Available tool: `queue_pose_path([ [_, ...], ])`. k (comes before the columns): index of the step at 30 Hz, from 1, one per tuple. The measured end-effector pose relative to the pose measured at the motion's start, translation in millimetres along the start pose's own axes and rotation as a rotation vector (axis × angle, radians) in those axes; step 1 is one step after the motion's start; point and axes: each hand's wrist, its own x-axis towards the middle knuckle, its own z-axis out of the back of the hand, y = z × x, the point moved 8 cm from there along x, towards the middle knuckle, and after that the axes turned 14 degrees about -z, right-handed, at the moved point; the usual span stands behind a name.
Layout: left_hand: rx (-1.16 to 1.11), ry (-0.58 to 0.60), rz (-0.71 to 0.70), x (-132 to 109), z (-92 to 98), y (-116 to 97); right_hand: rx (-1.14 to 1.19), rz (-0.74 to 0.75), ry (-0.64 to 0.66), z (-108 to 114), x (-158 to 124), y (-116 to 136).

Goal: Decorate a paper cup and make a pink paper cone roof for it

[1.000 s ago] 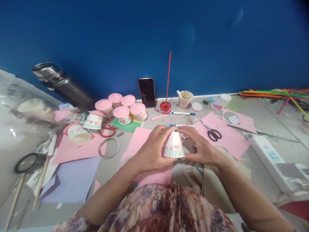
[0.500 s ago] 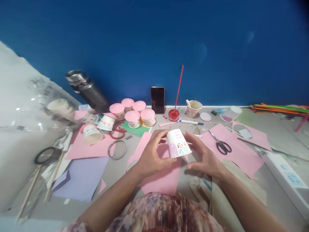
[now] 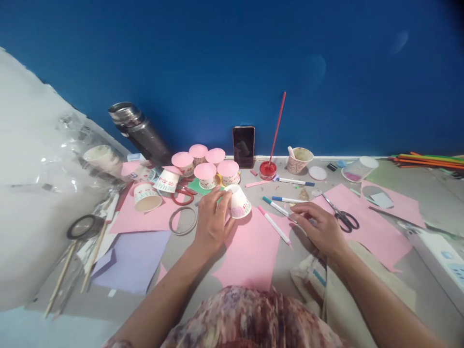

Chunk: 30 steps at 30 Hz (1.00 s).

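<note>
My left hand (image 3: 212, 222) grips a small white paper cup (image 3: 239, 203) that is upside down and tilted, with purple, red and green drawings on it. It is over a pink paper sheet (image 3: 250, 256). My right hand (image 3: 321, 229) rests low over the table, fingers loosely bent and apart, holding nothing that I can see. Its fingertips are at the end of a teal-capped marker (image 3: 277, 207); whether they touch is unclear. Beside that lie a pink marker (image 3: 275, 226) and a blue-capped marker (image 3: 288, 199).
Several cups with pink paper tops (image 3: 205, 172) stand at the back left near a steel flask (image 3: 141, 130). A phone (image 3: 244, 147) leans on the blue wall. Scissors (image 3: 342, 215) lie on the right, with a red pot (image 3: 268, 170) holding a stick behind. Tape (image 3: 183, 221) lies left.
The cup moved left and down in my left hand. My right hand left the cup and went down to the right beside the markers. The pink and teal markers now show plainly.
</note>
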Motion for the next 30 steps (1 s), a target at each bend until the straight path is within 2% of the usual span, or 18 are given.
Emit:
queue_pose_path([
  [5,0.039,0.01,0.016,-8,-15.1,6,-0.057,0.083,0.084,-6,-2,8],
  [9,0.036,0.044,0.048,-17,-17.0,7,-0.095,0.083,0.123,-8,-3,8],
  [14,-0.08,0.154,0.118,-30,-0.7,0,-0.113,0.043,0.141,-8,-2,5],
  [20,-0.205,0.098,0.376,-29,24.6,5,-0.119,0.027,0.159,-10,0,0],
  [24,-0.129,0.028,0.332,-14,26.7,7,-0.112,0.024,0.155,-11,1,-3],
  [30,0.013,0.057,0.271,-2,12.3,8,-0.104,0.009,0.145,-6,4,-2],
])
